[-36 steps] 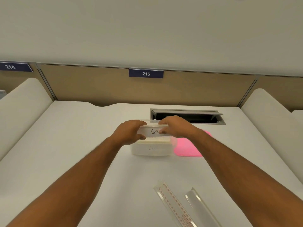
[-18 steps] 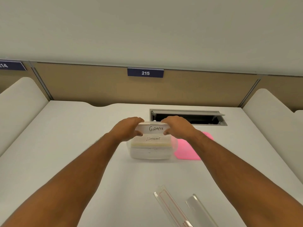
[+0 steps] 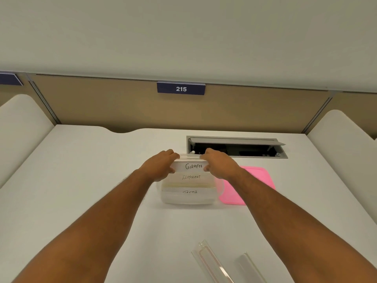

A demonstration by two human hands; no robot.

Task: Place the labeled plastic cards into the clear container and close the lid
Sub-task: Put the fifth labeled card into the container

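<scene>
Since a second ago, your hands have tipped the card upright, so its word GIRAFEE now reads in full and the cards behind it show. Your left hand (image 3: 158, 167) pinches the left end of the GIRAFEE card (image 3: 190, 166) and your right hand (image 3: 219, 165) pinches its right end, both hands closed on it. You hold the card over the far side of the clear box (image 3: 188, 196), which sits near the middle of the white desk (image 3: 81, 180). Below it in the box stand the ELEPHANT card (image 3: 191, 177) and another card (image 3: 189, 192) whose word is half hidden. The pink lid (image 3: 255, 180) lies flat just right of the box, touching or nearly so. Two clear plastic strips (image 3: 212, 262) lie at the near edge. A cable hatch (image 3: 236, 147) is open at the far right.
</scene>
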